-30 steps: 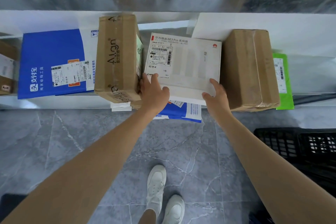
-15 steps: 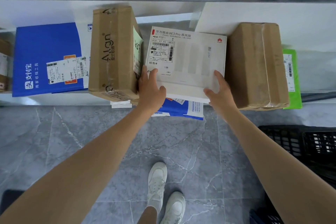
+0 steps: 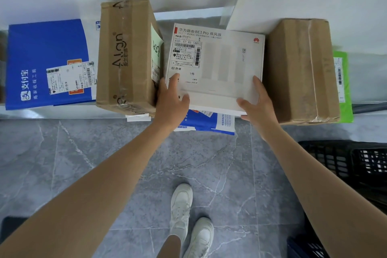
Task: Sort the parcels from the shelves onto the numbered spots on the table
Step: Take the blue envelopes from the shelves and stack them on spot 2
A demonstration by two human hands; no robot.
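Observation:
A flat white router box [image 3: 217, 65] with a shipping label lies on the white shelf [image 3: 48, 2], between two brown cartons. My left hand [image 3: 170, 102] grips its near left corner, thumb on top. At the near right corner, my right hand [image 3: 256, 101] holds the box the same way. The box rests on a blue and white mailer [image 3: 206, 122] that sticks out over the shelf's front edge.
A tall brown carton marked Align [image 3: 125, 56] stands left of the white box, and a plain brown carton [image 3: 301, 69] right of it. A blue mailer [image 3: 46, 62] lies far left, a green mailer [image 3: 343, 88] far right. Black crates [image 3: 345, 165] stand on the grey floor at right.
Both hands have closed further onto the white box's near corners, and the box has shifted slightly toward me. The camera has moved closer to the shelf.

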